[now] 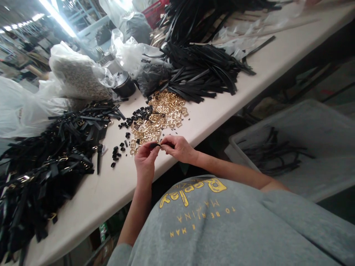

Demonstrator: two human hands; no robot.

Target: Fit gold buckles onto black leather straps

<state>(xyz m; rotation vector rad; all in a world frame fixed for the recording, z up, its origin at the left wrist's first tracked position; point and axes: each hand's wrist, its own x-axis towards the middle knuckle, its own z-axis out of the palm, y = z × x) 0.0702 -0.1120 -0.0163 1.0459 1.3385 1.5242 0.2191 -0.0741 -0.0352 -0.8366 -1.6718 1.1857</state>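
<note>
Both hands meet at the table's front edge over a short black strap (154,145) with a small gold buckle (160,144) on it. My left hand (144,154) pinches the strap on one side of the buckle. On the other side, my right hand (179,148) has its fingers closed on the strap. Fingers cover much of the piece, so how strap and buckle are joined is hard to see. Just beyond the hands lies a heap of loose gold buckles (146,128). Small black loops (117,152) are scattered to its left.
Straps with buckles (69,147) pile up on the left of the white table (111,192). Plain black straps (205,70) lie at the back right. Behind stand plastic bags (79,70) and a black tin (124,84). A plastic bin (318,122) holding straps stands at lower right.
</note>
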